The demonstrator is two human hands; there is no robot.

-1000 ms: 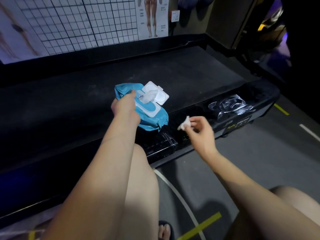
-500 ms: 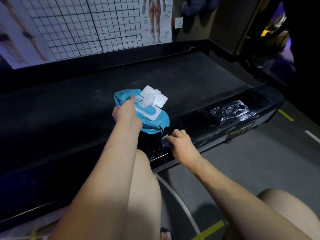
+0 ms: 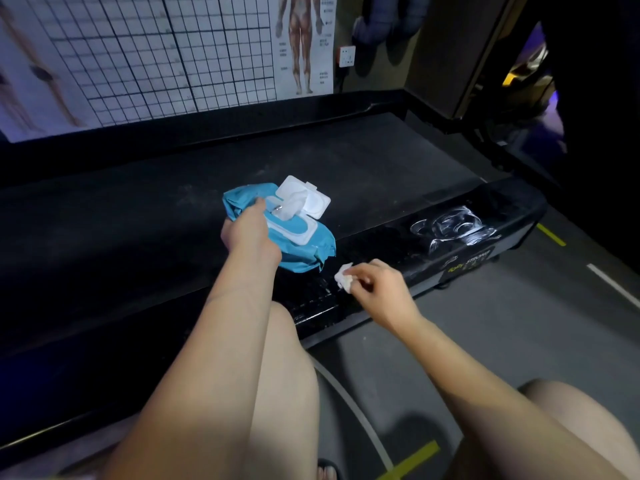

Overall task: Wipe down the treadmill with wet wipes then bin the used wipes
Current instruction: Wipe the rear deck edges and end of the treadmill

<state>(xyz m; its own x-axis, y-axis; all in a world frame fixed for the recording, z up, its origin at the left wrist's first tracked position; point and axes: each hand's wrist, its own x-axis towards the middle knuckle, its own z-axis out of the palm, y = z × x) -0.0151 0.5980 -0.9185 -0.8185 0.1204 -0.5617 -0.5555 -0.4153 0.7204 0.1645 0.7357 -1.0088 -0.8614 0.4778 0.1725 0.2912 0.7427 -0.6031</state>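
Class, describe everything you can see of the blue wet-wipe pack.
The wet-wipe pack is a soft, crinkled blue plastic pouch with a white panel and a hinged white lid, flipped open. A white wipe pokes up from the opening. It rests on the black treadmill, and the left hand grips one end.

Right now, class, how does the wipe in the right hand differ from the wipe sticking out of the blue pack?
The held wipe is crumpled into a small wad; the pack's wipe stands up loosely from the opening. The held wipe is pinched by the right hand; the pack's wipe sits untouched in the blue pack, which the left hand grips. Both are white.
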